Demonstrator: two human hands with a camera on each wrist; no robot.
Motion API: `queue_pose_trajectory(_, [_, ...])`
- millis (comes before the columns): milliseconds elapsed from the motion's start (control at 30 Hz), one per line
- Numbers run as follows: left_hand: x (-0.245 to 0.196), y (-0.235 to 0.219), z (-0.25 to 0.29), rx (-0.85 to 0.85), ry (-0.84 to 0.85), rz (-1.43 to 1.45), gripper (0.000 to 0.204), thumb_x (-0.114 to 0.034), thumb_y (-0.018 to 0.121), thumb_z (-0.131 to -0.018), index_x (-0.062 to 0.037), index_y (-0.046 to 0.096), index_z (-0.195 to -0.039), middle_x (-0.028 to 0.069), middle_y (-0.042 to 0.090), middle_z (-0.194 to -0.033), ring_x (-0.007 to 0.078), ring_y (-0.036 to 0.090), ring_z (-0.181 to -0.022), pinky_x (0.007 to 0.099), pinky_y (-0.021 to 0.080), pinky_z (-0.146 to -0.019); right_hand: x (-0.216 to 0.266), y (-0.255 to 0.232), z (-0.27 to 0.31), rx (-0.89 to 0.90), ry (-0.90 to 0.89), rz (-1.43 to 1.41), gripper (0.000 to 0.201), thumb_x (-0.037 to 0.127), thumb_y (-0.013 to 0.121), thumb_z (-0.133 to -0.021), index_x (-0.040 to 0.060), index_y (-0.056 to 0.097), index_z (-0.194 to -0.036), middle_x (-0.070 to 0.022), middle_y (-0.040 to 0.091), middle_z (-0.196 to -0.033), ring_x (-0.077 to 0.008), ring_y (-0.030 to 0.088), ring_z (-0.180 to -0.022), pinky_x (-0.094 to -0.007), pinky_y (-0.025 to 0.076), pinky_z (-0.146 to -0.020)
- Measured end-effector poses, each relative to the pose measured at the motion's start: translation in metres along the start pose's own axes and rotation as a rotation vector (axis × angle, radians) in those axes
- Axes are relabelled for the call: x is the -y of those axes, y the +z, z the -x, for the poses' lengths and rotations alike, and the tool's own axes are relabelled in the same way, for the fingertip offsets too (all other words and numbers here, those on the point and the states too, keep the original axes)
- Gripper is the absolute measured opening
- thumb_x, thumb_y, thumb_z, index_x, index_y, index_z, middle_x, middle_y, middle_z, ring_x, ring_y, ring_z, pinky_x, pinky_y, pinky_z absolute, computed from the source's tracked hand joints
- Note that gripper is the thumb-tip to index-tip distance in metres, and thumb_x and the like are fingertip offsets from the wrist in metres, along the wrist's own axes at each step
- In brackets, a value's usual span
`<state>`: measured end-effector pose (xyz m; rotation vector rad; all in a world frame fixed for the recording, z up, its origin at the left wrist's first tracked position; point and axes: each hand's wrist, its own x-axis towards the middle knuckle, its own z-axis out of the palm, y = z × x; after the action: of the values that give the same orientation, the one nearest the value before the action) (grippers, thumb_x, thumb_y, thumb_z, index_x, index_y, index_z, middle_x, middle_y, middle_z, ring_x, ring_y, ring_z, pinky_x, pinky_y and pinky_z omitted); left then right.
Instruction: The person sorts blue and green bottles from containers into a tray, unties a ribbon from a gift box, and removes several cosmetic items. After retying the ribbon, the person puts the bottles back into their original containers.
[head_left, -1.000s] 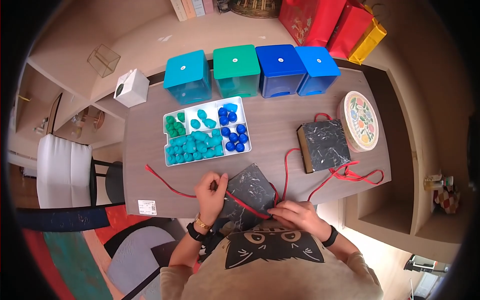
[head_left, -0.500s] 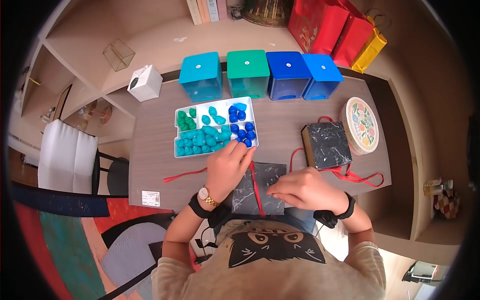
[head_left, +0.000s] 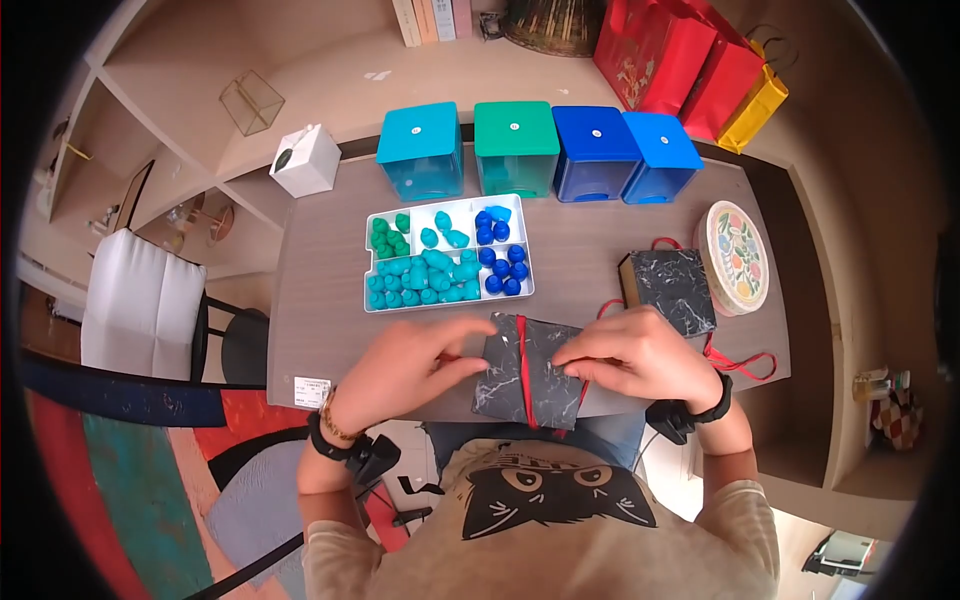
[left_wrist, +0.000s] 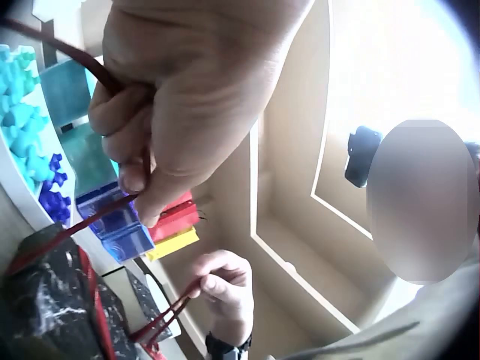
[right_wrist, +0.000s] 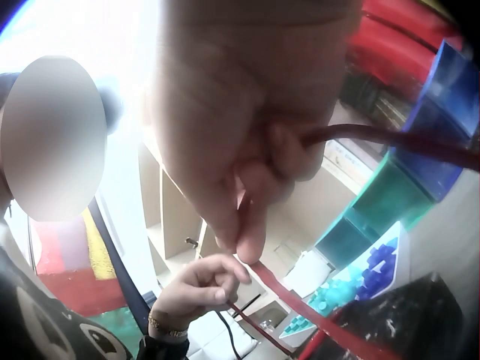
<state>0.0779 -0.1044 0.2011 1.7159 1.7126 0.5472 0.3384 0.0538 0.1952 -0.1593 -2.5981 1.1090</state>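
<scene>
A black marbled box (head_left: 502,376) lies at the table's front edge, a red ribbon (head_left: 525,372) running across its top. My left hand (head_left: 415,365) is at its left side. In the left wrist view that hand (left_wrist: 187,97) has its fingers curled round a red ribbon (left_wrist: 97,217) that leads down to the marbled box (left_wrist: 41,300). At the box's right side is my right hand (head_left: 645,355). The right wrist view shows this hand (right_wrist: 240,127) pinching another length of ribbon (right_wrist: 292,300), which slopes down toward the box (right_wrist: 412,322).
Behind the box stands a white divided tray (head_left: 372,285) of green, teal and blue pieces. Four lidded bins (head_left: 516,128) line the back. To the right are a second marbled box (head_left: 672,288), more ribbon (head_left: 745,368) and a round floral tin (head_left: 738,255).
The left hand has moved from above the box's upper left to its left side. The box has turned from a diamond angle to nearly square, its ribbon now lying front to back.
</scene>
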Motion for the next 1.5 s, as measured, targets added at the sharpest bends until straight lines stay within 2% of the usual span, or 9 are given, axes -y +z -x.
queue_pose_trajectory(200, [-0.017,0.032,-0.045,-0.012,0.393,0.133,0.032,-0.027,0.073,-0.093,-0.0119,0.067,-0.12,0.009,0.071,-0.082,0.0274,0.07,-0.073,0.0369,0.051,-0.065,0.022,0.002,-0.032,-0.069,-0.098,-0.105,0.015,0.008,0.08,-0.084,0.0048,0.076,-0.099,-0.0089,0.072,-0.08,-0.021,0.067,-0.062,-0.0315,0.049,-0.056])
queue_pose_trajectory(267, [0.004,0.057,-0.063,-0.111,0.604,0.268,0.032,-0.028,0.071,-0.094,-0.0102,0.068,-0.12,0.0075,0.07,-0.08,0.025,0.069,-0.072,0.0359,0.052,-0.066,0.029,0.0,-0.039,-0.132,-0.129,-0.026,0.021,0.007,0.079,-0.084,0.0047,0.075,-0.105,-0.0112,0.073,-0.095,-0.0246,0.069,-0.077,-0.0341,0.053,-0.068])
queue_pose_trajectory(300, [-0.006,0.064,-0.065,-0.265,0.549,0.442,0.027,-0.03,0.065,-0.1,-0.0053,0.072,-0.109,0.0067,0.066,-0.071,0.0207,0.066,-0.065,0.033,0.05,-0.063,0.031,0.0,-0.044,-0.251,-0.19,0.036,0.023,0.007,0.079,-0.084,0.0045,0.074,-0.106,-0.012,0.072,-0.1,-0.0259,0.069,-0.082,-0.0352,0.054,-0.072])
queue_pose_trajectory(433, [-0.015,0.024,-0.04,0.007,0.097,0.436,0.037,-0.03,0.057,-0.106,-0.0015,0.074,-0.089,0.005,0.057,-0.056,0.0147,0.059,-0.053,0.0287,0.045,-0.056,0.015,-0.007,-0.029,-0.592,-0.106,0.245,0.018,-0.004,0.066,-0.082,0.0021,0.07,-0.098,-0.0127,0.068,-0.098,-0.031,0.067,-0.091,-0.0399,0.053,-0.081])
queue_pose_trajectory(700, [-0.004,0.019,-0.015,0.051,0.218,0.352,0.027,-0.027,0.062,-0.103,-0.0033,0.074,-0.096,0.0099,0.067,-0.074,0.0218,0.065,-0.066,0.0332,0.048,-0.062,-0.08,0.06,-0.025,-0.005,0.172,-0.112,0.036,0.02,0.071,-0.092,0.0053,0.067,-0.125,-0.018,0.069,-0.12,-0.0366,0.067,-0.11,-0.0427,0.052,-0.094])
queue_pose_trajectory(1033, [-0.002,0.017,-0.015,0.003,0.27,0.4,0.02,-0.015,0.06,-0.1,-0.0001,0.074,-0.095,0.0065,0.066,-0.075,0.0164,0.063,-0.066,0.0305,0.048,-0.062,-0.085,0.092,-0.019,-0.263,0.365,-0.048,0.014,0.01,0.07,-0.08,0.0033,0.064,-0.09,-0.011,0.066,-0.083,-0.0285,0.068,-0.071,-0.0401,0.053,-0.064])
queue_pose_trajectory(1233, [-0.017,0.003,-0.013,-0.024,0.274,0.273,0.021,-0.021,0.068,-0.099,-0.0006,0.072,-0.097,0.0135,0.066,-0.077,0.0285,0.062,-0.065,0.0354,0.047,-0.061,-0.087,0.093,-0.023,-0.368,0.36,-0.038,0.011,0.002,0.066,-0.08,0.0029,0.066,-0.091,-0.0103,0.064,-0.083,-0.0269,0.065,-0.072,-0.0374,0.051,-0.067])
queue_pose_trajectory(1333, [-0.028,-0.003,-0.011,-0.045,0.265,0.268,0.02,-0.02,0.069,-0.098,0.0,0.072,-0.098,0.0143,0.065,-0.076,0.0303,0.06,-0.064,0.035,0.046,-0.059,-0.079,0.081,-0.022,-0.489,0.135,-0.034,0.012,0.004,0.066,-0.084,0.003,0.068,-0.095,-0.0122,0.065,-0.084,-0.0301,0.066,-0.077,-0.0374,0.052,-0.073])
queue_pose_trajectory(1500, [-0.033,-0.003,-0.015,-0.147,0.218,0.315,0.02,-0.02,0.068,-0.099,-0.0003,0.072,-0.1,0.009,0.064,-0.072,0.0199,0.063,-0.063,0.0318,0.046,-0.058,-0.029,0.049,0.012,-0.316,0.231,-0.306,0.017,0.012,0.06,-0.099,0.0001,0.07,-0.104,-0.0124,0.069,-0.087,-0.0281,0.069,-0.082,-0.0351,0.053,-0.076])
